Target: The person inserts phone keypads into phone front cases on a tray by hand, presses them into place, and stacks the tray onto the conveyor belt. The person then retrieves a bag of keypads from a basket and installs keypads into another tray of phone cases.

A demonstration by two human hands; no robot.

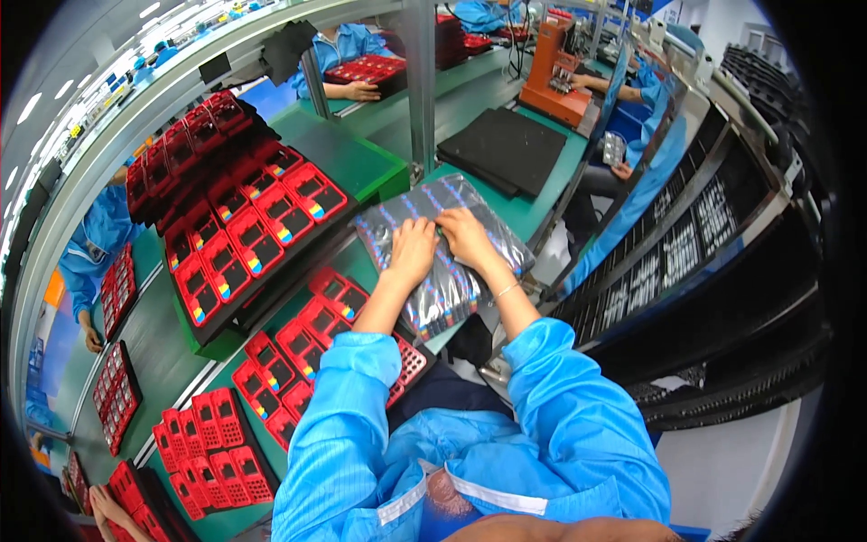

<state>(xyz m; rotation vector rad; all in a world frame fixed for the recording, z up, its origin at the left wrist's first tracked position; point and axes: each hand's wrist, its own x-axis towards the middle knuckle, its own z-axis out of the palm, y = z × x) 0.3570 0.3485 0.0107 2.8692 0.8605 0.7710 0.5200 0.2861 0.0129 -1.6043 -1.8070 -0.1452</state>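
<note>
Resting on the flat, plastic-wrapped pack (444, 291), the left grip (414, 252) and right grip (467, 238) curl close together; whether either pinches the pack cannot be told. It lies directly beneath both, on the green surface (531, 206). Red device casings (249, 237) sit left of the left grip; black sheets (502, 150) lie beyond the right grip.

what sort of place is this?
Likely a factory assembly line: rows of red plastic casings, several blue-smocked workers and an orange benchtop machine.
</note>
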